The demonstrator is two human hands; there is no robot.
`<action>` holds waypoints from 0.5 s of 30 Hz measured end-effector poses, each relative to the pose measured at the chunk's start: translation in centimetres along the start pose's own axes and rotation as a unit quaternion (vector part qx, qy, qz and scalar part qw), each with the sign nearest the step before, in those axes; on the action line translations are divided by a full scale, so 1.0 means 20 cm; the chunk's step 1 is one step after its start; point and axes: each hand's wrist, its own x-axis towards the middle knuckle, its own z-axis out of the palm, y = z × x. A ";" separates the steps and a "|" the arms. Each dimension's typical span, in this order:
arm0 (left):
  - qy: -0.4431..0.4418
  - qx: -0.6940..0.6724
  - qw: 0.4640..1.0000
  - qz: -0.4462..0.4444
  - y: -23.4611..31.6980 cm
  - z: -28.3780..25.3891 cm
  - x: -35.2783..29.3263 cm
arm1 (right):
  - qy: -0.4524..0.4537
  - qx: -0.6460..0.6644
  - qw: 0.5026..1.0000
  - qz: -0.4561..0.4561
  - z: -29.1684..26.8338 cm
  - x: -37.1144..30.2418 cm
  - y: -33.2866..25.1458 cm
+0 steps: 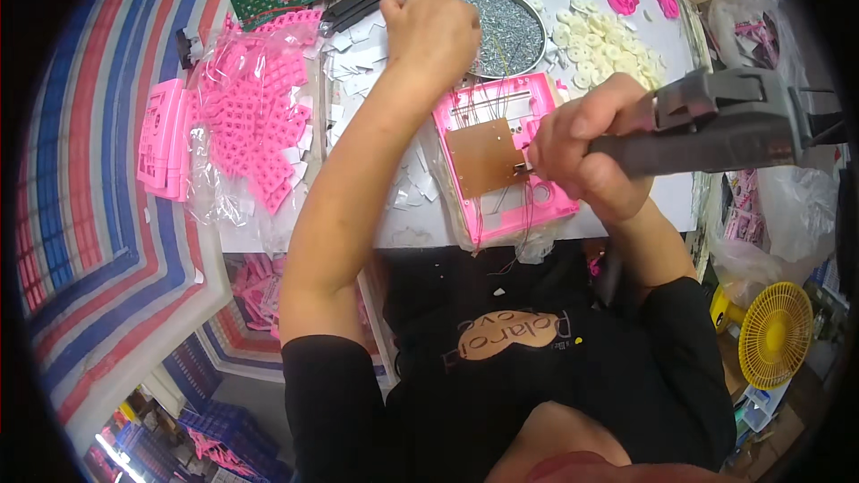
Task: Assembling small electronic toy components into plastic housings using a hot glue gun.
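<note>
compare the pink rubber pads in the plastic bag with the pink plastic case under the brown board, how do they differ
The pink rubber pads are many small gridded sheets heaped loosely in a clear bag, left of the left hand. The pink plastic case is one larger rigid frame lying flat by the right hand, with a brown board and thin wires on it. The pads are untouched; the case is being worked on. Both are bright pink.

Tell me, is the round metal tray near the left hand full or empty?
Full: the round metal tray is covered with small grey screws, and the left hand rests at its edge.
</note>
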 end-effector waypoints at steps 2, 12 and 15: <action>0.005 -0.021 1.000 -0.006 -0.02 0.00 0.01 | 0.002 -0.018 0.999 0.027 0.02 -0.04 0.00; 0.037 0.036 0.999 0.002 -0.04 0.06 0.03 | -0.032 -0.026 0.996 0.082 0.11 -0.04 0.06; 0.065 -0.017 0.997 -0.026 -0.06 -0.03 0.01 | -0.071 -0.120 0.987 0.077 0.09 -0.06 0.08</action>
